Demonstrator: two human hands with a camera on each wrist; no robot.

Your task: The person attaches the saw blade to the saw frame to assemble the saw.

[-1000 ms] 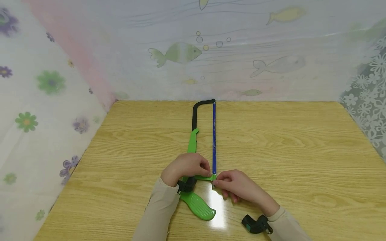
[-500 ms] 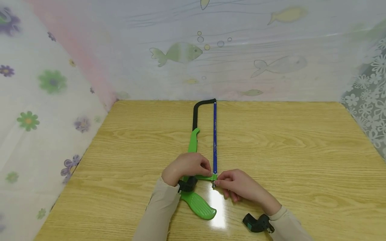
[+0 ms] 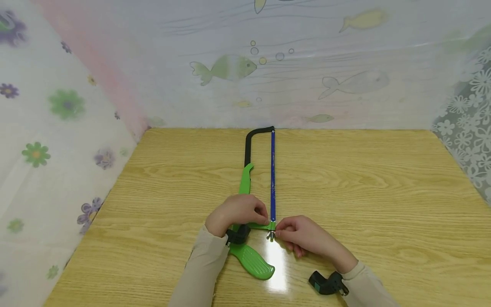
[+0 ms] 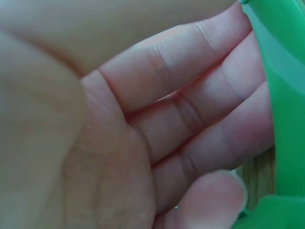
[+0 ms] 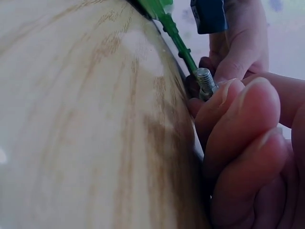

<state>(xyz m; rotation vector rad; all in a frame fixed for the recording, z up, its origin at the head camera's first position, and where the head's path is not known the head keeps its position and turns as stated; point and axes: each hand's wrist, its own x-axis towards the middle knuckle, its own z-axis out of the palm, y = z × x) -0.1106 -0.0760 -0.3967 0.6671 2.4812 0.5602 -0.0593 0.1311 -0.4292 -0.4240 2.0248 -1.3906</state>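
A hacksaw with a green handle [image 3: 255, 265], black front frame [image 3: 248, 147] and blue blade [image 3: 273, 175] lies on the table, its front end pointing away. My left hand [image 3: 238, 209] holds the green frame where the lower arm meets the blade's near end. In the left wrist view, its fingers [image 4: 190, 105] reach against the green plastic [image 4: 290, 105]. A metal wing nut [image 3: 271, 236] sits at the blade's near end, with the curled thumb and fingertips of my right hand [image 3: 304, 236] at its right side. The right wrist view shows the threaded bolt end [image 5: 205, 81] beside those fingers.
The wood-grain table [image 3: 364, 179] extends around the saw. A patterned sheet [image 3: 291, 89] with fish rises behind its back edge, and a flowered sheet [image 3: 65, 140] stands at the left. Black wrist cameras [image 3: 326, 283] sit at both wrists.
My right fingertips shift slightly at the wing nut, which has turned and now shows its wings more fully. The left hand and the saw stay in place.
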